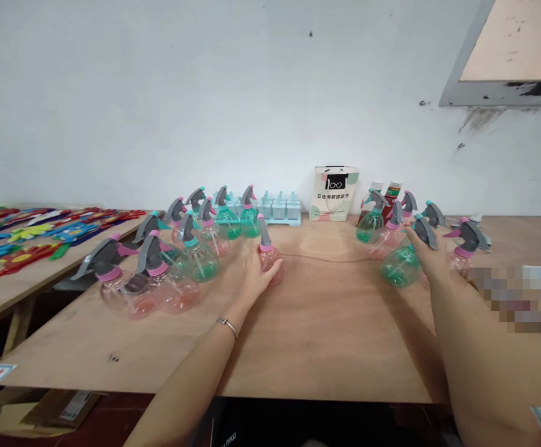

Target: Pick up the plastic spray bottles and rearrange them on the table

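Note:
My left hand (257, 273) is closed round the body of a pink spray bottle (276, 273) with a grey head, upright near the middle of the table. To the right, my right hand (426, 251) is at the neck of a green spray bottle (399, 267) with a grey and teal head; its far fingers are hidden. Several more pink and green bottles cluster beside it, including a pink one (461, 257) partly behind my wrist. On the left stands another group of spray bottles, with a pink bottle (174, 292) and a green bottle (200, 261) among them.
Against the wall stand light-blue ice-pop moulds (279, 211), a printed paper bag (333, 195) and red bottles (391, 198). A second table (0, 292) at left bears colourful flower- and hand-shaped items. The wooden table's front edge (298, 397) lies close to me.

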`<state>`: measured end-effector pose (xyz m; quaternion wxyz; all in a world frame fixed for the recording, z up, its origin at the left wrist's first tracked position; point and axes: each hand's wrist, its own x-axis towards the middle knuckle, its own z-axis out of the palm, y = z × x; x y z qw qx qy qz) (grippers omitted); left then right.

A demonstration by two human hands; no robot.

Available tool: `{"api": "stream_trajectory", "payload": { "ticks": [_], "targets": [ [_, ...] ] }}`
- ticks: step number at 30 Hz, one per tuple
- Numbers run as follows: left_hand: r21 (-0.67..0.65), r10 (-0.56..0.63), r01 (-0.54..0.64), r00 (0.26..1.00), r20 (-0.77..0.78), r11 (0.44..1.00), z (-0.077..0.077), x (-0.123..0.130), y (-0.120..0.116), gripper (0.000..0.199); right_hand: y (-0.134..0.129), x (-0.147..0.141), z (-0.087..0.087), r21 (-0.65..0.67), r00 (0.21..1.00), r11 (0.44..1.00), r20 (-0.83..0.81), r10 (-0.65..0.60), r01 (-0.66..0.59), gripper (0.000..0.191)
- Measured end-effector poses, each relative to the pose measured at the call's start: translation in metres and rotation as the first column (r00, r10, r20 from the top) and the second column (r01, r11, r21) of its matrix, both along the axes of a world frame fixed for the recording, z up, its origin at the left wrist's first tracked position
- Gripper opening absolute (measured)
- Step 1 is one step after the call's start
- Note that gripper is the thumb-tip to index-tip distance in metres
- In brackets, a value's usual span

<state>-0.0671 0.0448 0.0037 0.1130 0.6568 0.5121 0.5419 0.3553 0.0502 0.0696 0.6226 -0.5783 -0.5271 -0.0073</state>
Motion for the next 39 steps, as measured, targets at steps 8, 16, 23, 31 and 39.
{"api": "stream_trajectory", "payload": {
  "ticks": [8,16,23,31,39],
  "targets": [
    [-0.009,0.001,-0.001,1.0,-0.004,1.0,-0.001,-0.001,0.001,0.057,0.006,0.02,-0.01,0.048,0.973,0.988,-0.177,0.15,-0.144,0.088],
    [0.009,-0.099,0.098,0.993,0.057,0.995,-0.011,0.012,-0.001,0.067,-0.036,-0.065,0.031,0.563,0.986,0.826,0.152,-0.07,-0.028,0.037],
    [0.046,-0.317,0.319,0.947,-0.051,0.947,-0.023,0.037,-0.018,0.061,-0.014,-0.199,0.015,-0.25,0.694,0.698,0.122,0.71,-0.671,0.08],
    [0.129,-0.361,0.371,0.928,-0.091,0.92,-0.02,0.027,-0.02,0.062,0.007,-0.241,0.006,-0.224,0.445,0.401,-0.204,0.872,-0.888,0.038],
    [-0.019,0.237,-0.244,0.919,0.316,0.97,0.04,-0.03,0.088,0.039,0.019,-0.23,0.007,-0.089,0.409,0.414,-0.439,0.8,-0.906,0.029]
  ]
}}
